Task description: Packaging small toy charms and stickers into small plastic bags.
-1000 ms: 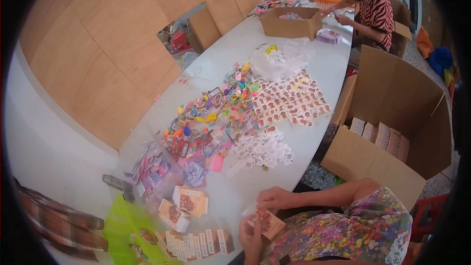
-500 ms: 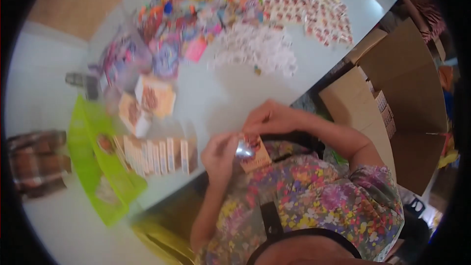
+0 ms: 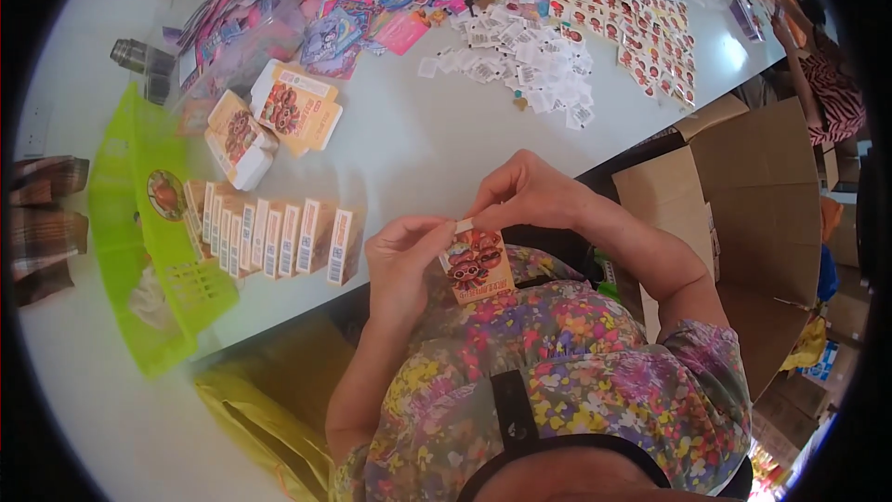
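A small orange cardboard box with red cartoon figures (image 3: 481, 270) is held upright, slightly tilted, over the lap at the edge of the smooth white tabletop (image 3: 390, 153). Its upper left corner is pinched by the thumb and fingers of the left hand (image 3: 401, 265); its pale top flap is pinched by the right hand (image 3: 525, 193). Between the left hand and a bright green plastic basket (image 3: 113, 195), the way is blocked by a row of upright orange-and-white cardboard boxes (image 3: 263, 237). Beyond the row, two loose orange-and-white cartons (image 3: 295, 112) are seen overlapping. Farther back are spread white paper labels with black print (image 3: 520, 56) and red-and-white sticker sheets (image 3: 655, 33). A large brown corrugated carton (image 3: 757, 177) is partly hidden by the right forearm.
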The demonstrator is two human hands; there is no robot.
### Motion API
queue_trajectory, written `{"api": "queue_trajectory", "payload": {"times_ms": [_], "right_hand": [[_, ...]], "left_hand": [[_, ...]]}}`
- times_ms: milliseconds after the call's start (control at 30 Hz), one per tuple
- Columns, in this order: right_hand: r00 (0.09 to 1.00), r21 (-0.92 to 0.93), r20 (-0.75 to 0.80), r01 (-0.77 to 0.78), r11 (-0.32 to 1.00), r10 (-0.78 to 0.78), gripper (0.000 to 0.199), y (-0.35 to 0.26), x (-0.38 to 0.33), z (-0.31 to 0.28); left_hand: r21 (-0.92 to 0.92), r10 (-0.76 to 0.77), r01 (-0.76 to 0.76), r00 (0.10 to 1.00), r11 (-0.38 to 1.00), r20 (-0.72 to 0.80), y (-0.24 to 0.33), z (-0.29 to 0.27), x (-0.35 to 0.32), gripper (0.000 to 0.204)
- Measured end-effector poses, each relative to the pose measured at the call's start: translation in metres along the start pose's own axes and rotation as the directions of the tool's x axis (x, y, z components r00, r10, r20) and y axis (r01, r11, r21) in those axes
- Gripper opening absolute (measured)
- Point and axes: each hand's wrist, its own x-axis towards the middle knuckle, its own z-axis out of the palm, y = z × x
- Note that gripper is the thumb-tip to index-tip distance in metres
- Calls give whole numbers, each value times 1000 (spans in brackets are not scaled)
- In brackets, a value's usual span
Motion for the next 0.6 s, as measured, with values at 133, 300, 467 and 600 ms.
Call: {"api": "queue_trajectory", "payload": {"times_ms": [133,300,467,600], "right_hand": [[999,7,-10,-46,999,46,13,-3,2,-1],[1000,-114,-12,-19,993,18,15,-4,-8,-1],[992,-267,-31,109,958,-122,23,5,-34,9],[901,-402,-57,374,836,-431,21,24,-45,9]], "left_hand": [[-49,1,-1,1000,999,14,0,-1,1,9],[2,64,-64,997,998,44,-5,-7,0,11],[117,224,-264,935,957,274,-16,-16,-5,23],[271,279,-410,866,871,415,-14,-14,4,29]]}}
